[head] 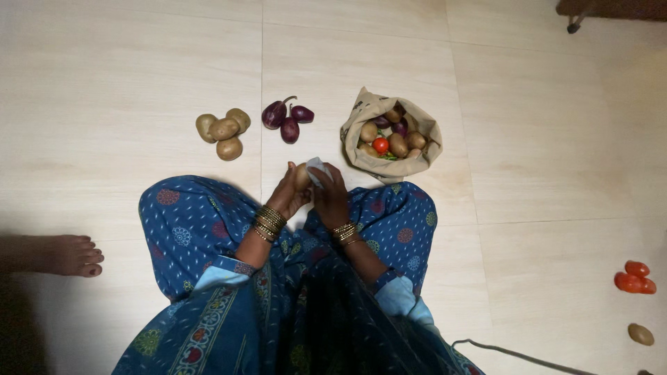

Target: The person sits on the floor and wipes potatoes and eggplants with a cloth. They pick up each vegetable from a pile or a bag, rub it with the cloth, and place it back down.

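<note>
Potato being rubbed with a cloth

Left hand (pixel 290 193) closed around the potato (pixel 301 178) – firm, smooth, probably slippery; right hand (pixel 329 194) presses the soft white cloth (pixel 317 170) on it.

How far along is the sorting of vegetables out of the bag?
Done: four potatoes and three eggplants lie grouped on the floor. In hand: the left hand holds a potato while the right hand presses a cloth to it. Left: the bag holds more vegetables.
</note>
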